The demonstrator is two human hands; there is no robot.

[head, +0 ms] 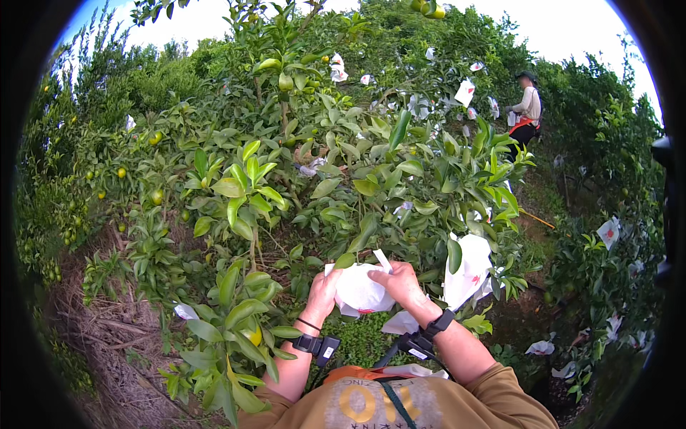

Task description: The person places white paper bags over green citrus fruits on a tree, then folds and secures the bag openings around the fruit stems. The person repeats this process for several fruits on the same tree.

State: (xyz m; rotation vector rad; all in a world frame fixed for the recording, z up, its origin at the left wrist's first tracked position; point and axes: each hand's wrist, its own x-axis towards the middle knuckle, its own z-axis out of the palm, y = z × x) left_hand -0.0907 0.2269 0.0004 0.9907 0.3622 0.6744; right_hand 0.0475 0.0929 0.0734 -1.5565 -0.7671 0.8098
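Observation:
A white paper fruit bag (360,287) with a red mark hangs among the citrus leaves in front of my chest. My left hand (322,292) grips its left edge. On the other side, my right hand (399,283) pinches the bag's upper right corner, where a folded strip of paper sticks up. Whatever the bag holds is hidden by the paper. A larger white bag (467,271) hangs just right of my right hand. Against my waist, more white paper (415,370) shows at an orange apron or pouch (348,374).
A leafy branch with a yellow-green citrus fruit (253,336) stands close to my left forearm. Bagged fruit (609,232) hangs on trees at the right. A person (528,110) stands among trees at the back right. Dry brush (118,343) covers the ground at left.

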